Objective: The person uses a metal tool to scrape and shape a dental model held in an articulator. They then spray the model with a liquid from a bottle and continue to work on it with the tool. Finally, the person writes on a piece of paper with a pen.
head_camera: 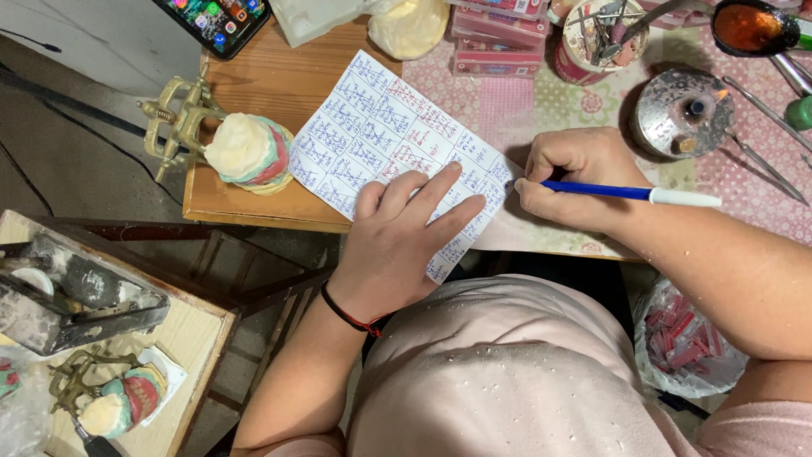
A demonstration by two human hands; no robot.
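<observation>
A gridded sheet of paper (385, 144) covered in handwriting lies tilted over the wooden table's (262, 80) front edge. The left hand (397, 241) presses it flat, fingers spread (holding nothing), while the right hand (575, 173) grips a blue pen (617, 193), tip at the sheet's right edge. A plaster dental cast (249, 152) sits just beside the sheet.

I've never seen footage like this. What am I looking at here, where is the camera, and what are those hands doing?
There is no machine here: one camera sits on a person's head and looks down at their two bare hands. The left hand lies flat on a sheet of paper ruled into small boxes filled with handwriting, pinning it to the wooden board. The right hand holds a blue pen with its tip at the paper's edge. Beside the sheet stands a dental model in a brass frame. Further back lie a phone, pink boxes, a tub of tools and a round metal burner.
</observation>
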